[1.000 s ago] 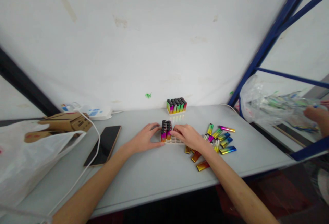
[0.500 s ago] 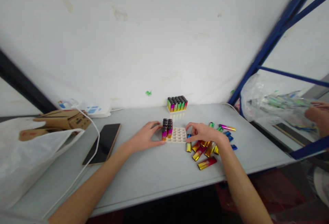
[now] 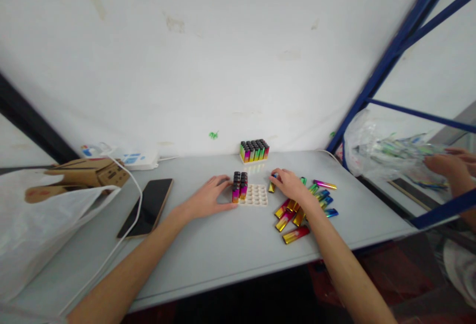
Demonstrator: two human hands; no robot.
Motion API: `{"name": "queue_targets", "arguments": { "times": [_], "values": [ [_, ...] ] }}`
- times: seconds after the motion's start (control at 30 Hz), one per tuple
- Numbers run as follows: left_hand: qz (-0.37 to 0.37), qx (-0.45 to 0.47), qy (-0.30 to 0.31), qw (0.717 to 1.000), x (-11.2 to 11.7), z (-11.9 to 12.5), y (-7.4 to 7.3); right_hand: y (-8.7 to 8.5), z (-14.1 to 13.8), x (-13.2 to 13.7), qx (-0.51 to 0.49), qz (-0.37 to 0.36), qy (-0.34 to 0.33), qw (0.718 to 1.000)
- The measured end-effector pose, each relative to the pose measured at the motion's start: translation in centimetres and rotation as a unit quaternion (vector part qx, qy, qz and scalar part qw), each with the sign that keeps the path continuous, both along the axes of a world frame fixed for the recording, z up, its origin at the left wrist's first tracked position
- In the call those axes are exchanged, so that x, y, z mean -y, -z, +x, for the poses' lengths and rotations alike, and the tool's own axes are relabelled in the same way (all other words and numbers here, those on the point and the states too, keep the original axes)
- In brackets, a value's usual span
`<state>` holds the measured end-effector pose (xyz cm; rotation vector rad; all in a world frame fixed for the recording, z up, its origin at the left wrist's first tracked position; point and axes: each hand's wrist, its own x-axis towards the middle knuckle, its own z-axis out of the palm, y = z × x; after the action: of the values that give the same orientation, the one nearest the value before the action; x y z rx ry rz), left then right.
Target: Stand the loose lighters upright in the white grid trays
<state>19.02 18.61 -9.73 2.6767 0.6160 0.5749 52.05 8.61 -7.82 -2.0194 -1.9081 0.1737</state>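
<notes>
A white tray (image 3: 258,196) with round holes lies mid-table, with several rainbow lighters (image 3: 239,186) standing in its left rows. My left hand (image 3: 207,198) rests against the tray's left side, fingers curved around it. My right hand (image 3: 290,185) hovers just right of the tray, pinching one lighter (image 3: 271,186) at its fingertips. A loose pile of lighters (image 3: 297,212) lies on the table under and beside my right wrist. A full tray of lighters (image 3: 254,151) stands at the back by the wall.
A phone (image 3: 146,207) with a white cable lies left, near a cardboard box (image 3: 89,173), a power strip (image 3: 130,158) and a white plastic bag (image 3: 33,234). At right, a blue frame (image 3: 386,61), a clear bag (image 3: 375,150) and another person's hand (image 3: 446,164).
My right hand left the tray, went to the loose pile and came back toward the tray with one lighter. The left hand stayed by the tray.
</notes>
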Motion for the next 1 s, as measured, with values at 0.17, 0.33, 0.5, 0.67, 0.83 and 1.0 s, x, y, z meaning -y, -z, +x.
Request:
{"name": "queue_targets", "arguments": {
  "times": [0.17, 0.33, 0.5, 0.67, 0.83, 1.0],
  "values": [
    [-0.007, 0.005, -0.001, 1.000, 0.0, 0.0, -0.1, 0.2, -1.0, -0.5, -0.010, -0.005, 0.024, 1.000],
    [-0.013, 0.003, 0.000, 1.000, -0.1, -0.1, -0.1, 0.2, -0.7, -0.5, -0.056, 0.053, 0.005, 0.997],
    [0.001, 0.012, -0.016, 1.000, 0.3, 0.1, 0.1, 0.2, -1.1, -0.7, -0.233, 0.079, -0.001, 0.969],
    [0.003, 0.023, -0.037, 0.999, 0.7, 0.6, 0.3, 0.2, -2.9, -0.8, -0.259, 0.125, -0.005, 0.958],
    [-0.002, 0.032, -0.037, 0.999, 0.8, 0.6, 0.4, -0.5, -4.5, -0.1, -0.262, 0.152, -0.001, 0.953],
    [0.004, 0.026, -0.032, 0.999, 1.0, 0.5, 0.4, -0.8, -4.9, 0.1, -0.270, 0.166, 0.038, 0.948]
  ]
}}
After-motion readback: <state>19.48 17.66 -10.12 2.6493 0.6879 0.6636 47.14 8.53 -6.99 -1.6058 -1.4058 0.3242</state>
